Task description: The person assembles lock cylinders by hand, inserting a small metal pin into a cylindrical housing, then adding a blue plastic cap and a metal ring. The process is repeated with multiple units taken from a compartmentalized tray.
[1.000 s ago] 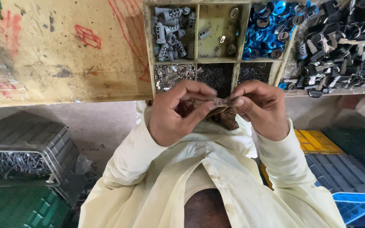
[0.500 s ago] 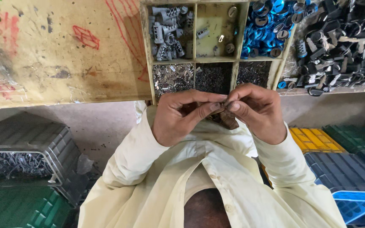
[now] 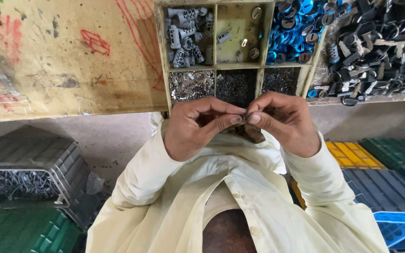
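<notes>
Both grips are pinched shut together: my left hand [image 3: 198, 126] and right hand [image 3: 284, 122] meet thumb to fingertip over a tiny metal part [image 3: 243, 114], so small between the fingertips [image 3: 233, 120] that I cannot make out its shape. It sits just in front of my chest, at the near edge of the worktop [image 3: 62, 61].

Compared with a second ago, the brown piece that showed broadly between my hands has mostly dropped out of the pinch; now only a brown scrap [image 3: 251, 133] hangs below the thumbs, at 6 o'clock from the part. The hands have also closed in tighter and the view has tipped slightly, showing more of the crates on the right. I judge the fine fitting work has moved on from handling the brown piece to seating the small part itself.

Around me: at 12 o'clock from the hands stands a wooden compartment tray [image 3: 214, 66], with grey cylinders [image 3: 183, 30] in one cell, blue rings [image 3: 291, 26] in another, and dark small bits in the near cells. At 2 o'clock lies a pile of black parts [image 3: 380, 42]. At 8 o'clock sits a grey crate [image 3: 29, 164] holding metal pieces; at 4 o'clock are yellow, green and blue crates [image 3: 390, 187]. Nothing blocks my hands, though my own fingers hide the part.
</notes>
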